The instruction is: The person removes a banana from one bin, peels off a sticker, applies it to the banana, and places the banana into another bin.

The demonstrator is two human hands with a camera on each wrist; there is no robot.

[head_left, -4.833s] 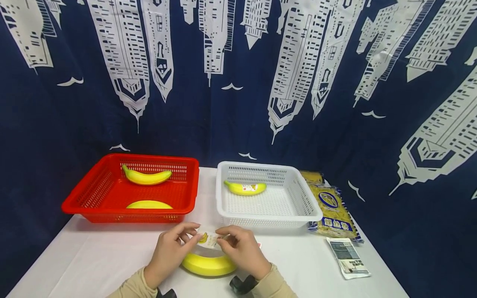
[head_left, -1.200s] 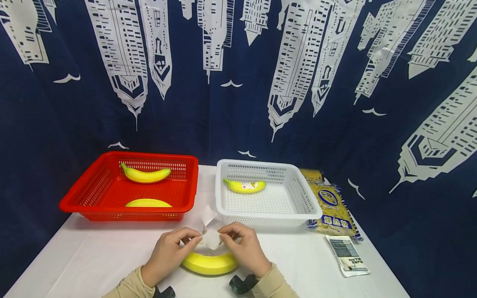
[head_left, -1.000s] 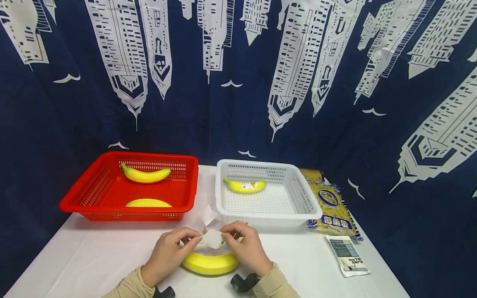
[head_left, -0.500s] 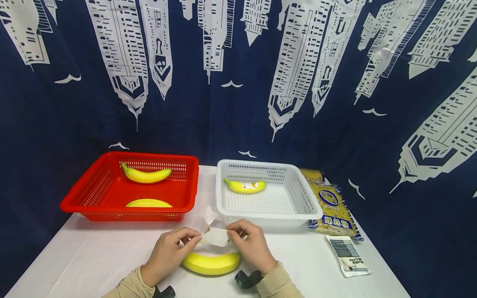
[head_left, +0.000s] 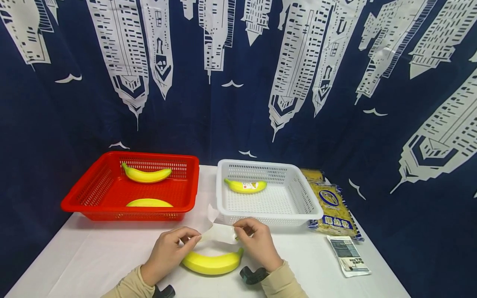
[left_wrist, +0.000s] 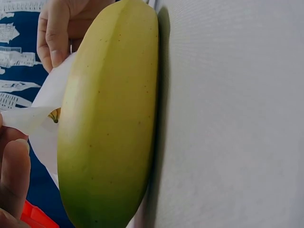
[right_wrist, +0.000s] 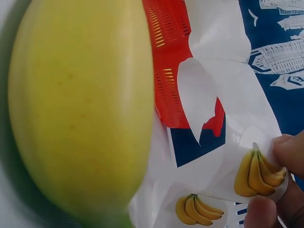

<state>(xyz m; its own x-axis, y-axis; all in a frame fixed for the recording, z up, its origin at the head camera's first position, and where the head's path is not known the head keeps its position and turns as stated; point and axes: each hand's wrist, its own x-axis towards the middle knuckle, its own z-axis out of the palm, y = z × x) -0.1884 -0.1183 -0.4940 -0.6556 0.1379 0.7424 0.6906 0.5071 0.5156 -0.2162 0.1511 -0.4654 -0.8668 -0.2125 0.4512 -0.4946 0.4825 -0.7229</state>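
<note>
Both the left hand (head_left: 169, 250) and right hand (head_left: 259, 245) pinch the label sheet (head_left: 221, 233) with their fingers just beyond the banana (head_left: 211, 264) on the desk (head_left: 100, 260), and uneven pulling could tear that sheet.

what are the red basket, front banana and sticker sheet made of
Red basket: likely plastic, shiny, with moulded slots. Front banana: real peel or plastic, unclear which; smooth with tiny dark specks. Sticker sheet: seemingly coated paper, slightly glossy, thin and creased.
</note>
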